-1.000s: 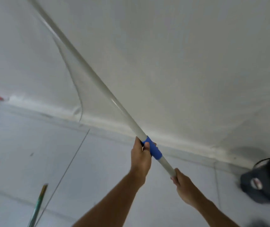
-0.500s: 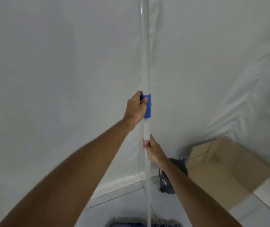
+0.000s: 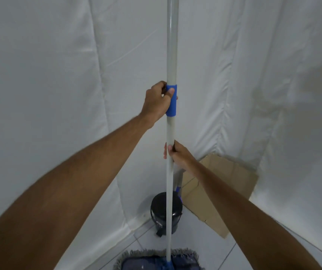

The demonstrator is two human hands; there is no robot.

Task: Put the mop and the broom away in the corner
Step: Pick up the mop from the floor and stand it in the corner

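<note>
The mop stands upright in front of me, its long pale handle point(image 3: 171, 45) running from the top edge down to a blue, grey-fringed flat mop head point(image 3: 156, 260) on the tiled floor at the bottom. My left hand point(image 3: 158, 102) grips the blue sleeve on the handle. My right hand point(image 3: 176, 154) holds the bare pole lower down. The corner of the white-draped walls lies just behind the pole. No broom is in view.
A black bucket-like container point(image 3: 160, 211) sits on the floor in the corner, right behind the pole. A flattened cardboard box point(image 3: 220, 191) leans against the right wall. White cloth point(image 3: 58, 75) covers both walls. Pale floor tiles point(image 3: 205, 248) show at the bottom.
The mop swung from a slant to upright and I turned toward the corner. The bucket and cardboard box came into view; the mop head now shows fully at the bottom. Both hands kept their grip.
</note>
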